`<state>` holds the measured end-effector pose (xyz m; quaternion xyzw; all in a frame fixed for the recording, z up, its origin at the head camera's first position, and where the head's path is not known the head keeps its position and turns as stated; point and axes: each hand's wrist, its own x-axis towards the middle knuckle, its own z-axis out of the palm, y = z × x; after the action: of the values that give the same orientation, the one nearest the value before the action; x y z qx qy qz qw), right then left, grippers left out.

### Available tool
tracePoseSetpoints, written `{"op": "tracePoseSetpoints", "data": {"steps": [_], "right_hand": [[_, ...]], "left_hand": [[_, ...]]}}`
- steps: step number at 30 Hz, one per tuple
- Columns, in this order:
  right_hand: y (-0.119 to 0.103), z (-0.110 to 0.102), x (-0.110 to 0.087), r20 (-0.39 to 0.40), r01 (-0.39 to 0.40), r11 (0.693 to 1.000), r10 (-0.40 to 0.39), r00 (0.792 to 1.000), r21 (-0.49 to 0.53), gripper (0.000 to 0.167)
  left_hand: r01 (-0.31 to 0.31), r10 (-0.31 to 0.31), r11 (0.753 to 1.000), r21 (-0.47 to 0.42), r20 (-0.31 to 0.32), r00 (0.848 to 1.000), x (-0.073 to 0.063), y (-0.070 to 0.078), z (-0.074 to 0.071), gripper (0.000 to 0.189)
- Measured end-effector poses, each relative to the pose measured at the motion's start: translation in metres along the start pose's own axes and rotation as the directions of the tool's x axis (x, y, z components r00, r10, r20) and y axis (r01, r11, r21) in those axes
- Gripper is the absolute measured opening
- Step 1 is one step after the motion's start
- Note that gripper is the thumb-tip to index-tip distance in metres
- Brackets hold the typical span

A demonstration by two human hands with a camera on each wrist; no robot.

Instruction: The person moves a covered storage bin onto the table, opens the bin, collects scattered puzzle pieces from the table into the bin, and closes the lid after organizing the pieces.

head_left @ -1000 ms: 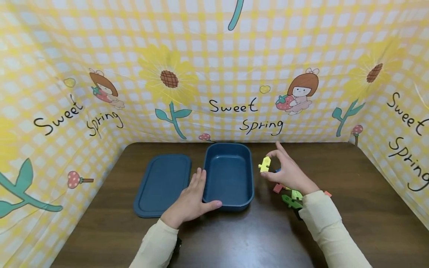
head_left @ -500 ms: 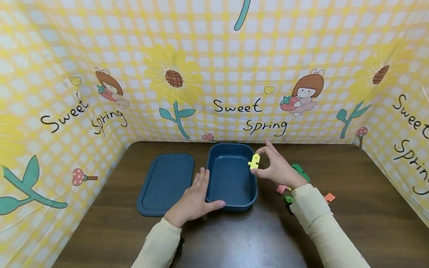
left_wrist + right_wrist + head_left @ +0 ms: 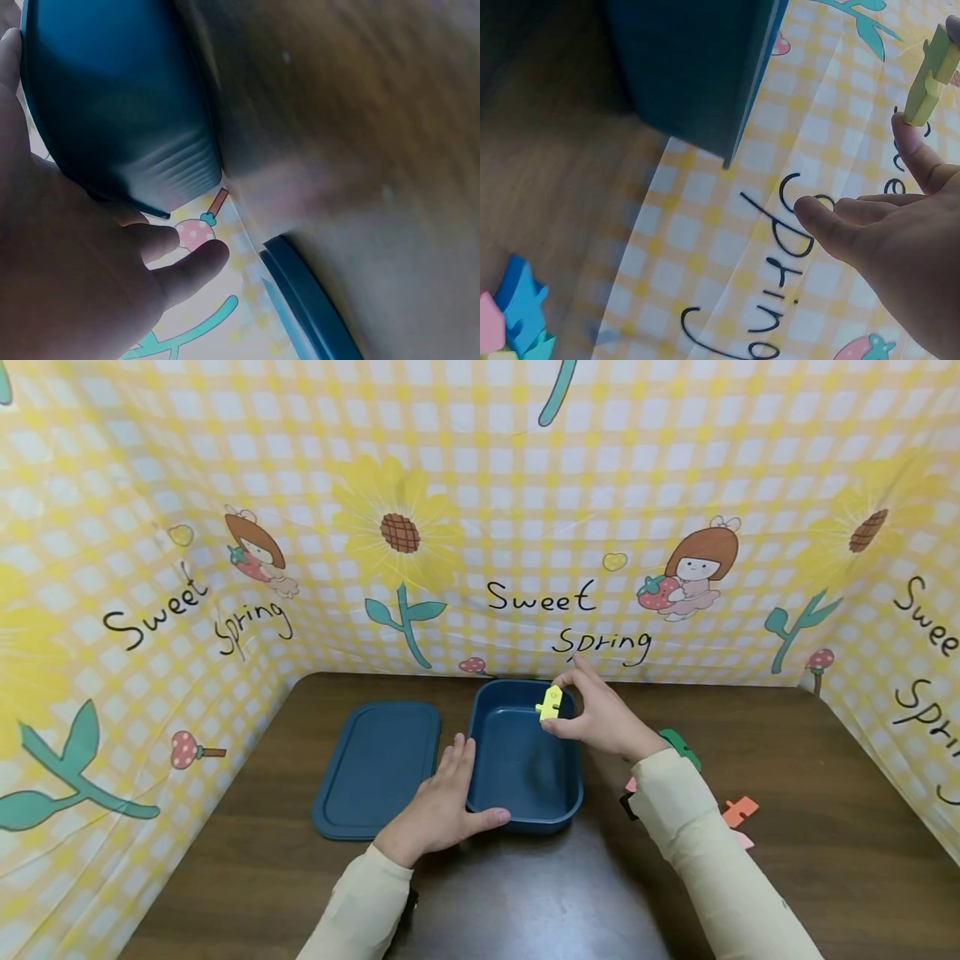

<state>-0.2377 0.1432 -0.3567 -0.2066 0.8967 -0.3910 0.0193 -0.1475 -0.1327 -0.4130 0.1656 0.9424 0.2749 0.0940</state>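
Note:
My right hand (image 3: 603,714) pinches a yellow notched puzzle piece (image 3: 551,703) between thumb and forefinger, over the far right part of a dark blue rectangular box (image 3: 525,768). In the right wrist view the thick yellow piece (image 3: 928,79) stands between the fingertips, above the level of the box wall (image 3: 697,67). My left hand (image 3: 435,806) lies along the near left corner of the box with its fingers straight and thumb spread at the front rim. From the left wrist view, those fingers run beside the box's outer side (image 3: 127,97).
Left of the box lies a flat dark blue lid (image 3: 378,768). Right of it, partly under my right forearm, are a green piece (image 3: 681,748), an orange piece (image 3: 741,810) and pink bits; the right wrist view adds a blue piece (image 3: 519,304). A checked cloth (image 3: 480,527) walls the table's back.
My right hand has carried the yellow puzzle piece leftward from beside the box to over its inside. The left hand stays at the box. The whole head view has shifted slightly.

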Motion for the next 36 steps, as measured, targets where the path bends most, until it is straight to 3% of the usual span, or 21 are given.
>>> {"op": "tracePoseSetpoints", "data": {"steps": [6, 19, 36], "right_hand": [[-0.009, 0.005, 0.012, 0.013, 0.014, 1.0, -0.014, 1.0, -0.004, 0.05], [-0.033, 0.012, 0.026, 0.055, -0.049, 0.999, 0.049, 0.997, -0.002, 0.057], [-0.044, 0.032, 0.05, 0.063, -0.016, 0.998, 0.012, 0.998, 0.06, 0.051]], "left_hand": [[-0.008, 0.008, 1.0, -0.002, 0.006, 1.0, 0.0, 0.001, 0.001, 0.115], [-0.001, 0.001, 1.0, -0.004, 0.013, 1.0, 0.001, 0.0, 0.0, 0.117], [0.002, -0.002, 1.0, -0.002, 0.02, 1.0, 0.001, 0.0, -0.001, 0.113]]}}
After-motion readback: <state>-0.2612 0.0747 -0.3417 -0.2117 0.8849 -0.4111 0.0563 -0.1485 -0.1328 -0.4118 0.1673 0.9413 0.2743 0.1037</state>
